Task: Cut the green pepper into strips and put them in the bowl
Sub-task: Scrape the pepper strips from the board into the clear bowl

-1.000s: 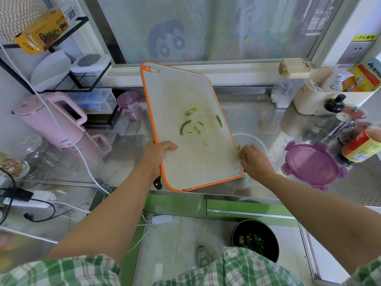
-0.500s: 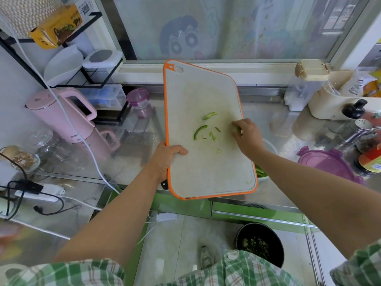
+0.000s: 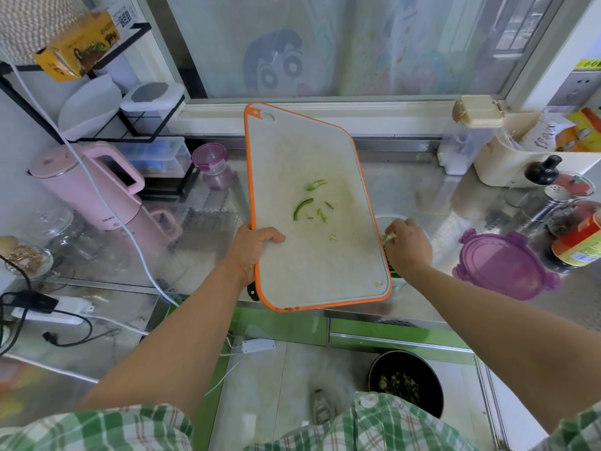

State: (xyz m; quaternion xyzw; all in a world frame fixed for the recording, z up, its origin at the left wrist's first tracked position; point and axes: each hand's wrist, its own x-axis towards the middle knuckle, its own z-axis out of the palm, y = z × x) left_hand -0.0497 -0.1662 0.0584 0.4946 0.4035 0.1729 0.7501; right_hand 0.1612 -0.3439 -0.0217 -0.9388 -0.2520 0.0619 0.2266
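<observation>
Orange-rimmed cutting board (image 3: pixel 312 262) is held tilted above the steel counter (image 3: pixel 419 187). The left hand (image 3: pixel 252 247) grips the board's left edge, thumb curled over the top face and fingers hidden beneath. Several green pepper strips (image 3: pixel 303 208) lie at the board's middle, up and to the right of that thumb and clear of it. The right hand (image 3: pixel 408 247) sits just beyond the board's right edge, over the clear bowl (image 3: pixel 388 217), fingertips bunched and pinching a pale green pepper piece (image 3: pixel 385 237). Cut pepper (image 3: pixel 394 273) shows in the bowl beside the wrist. A purple lid (image 3: pixel 504 265) lies further right.
</observation>
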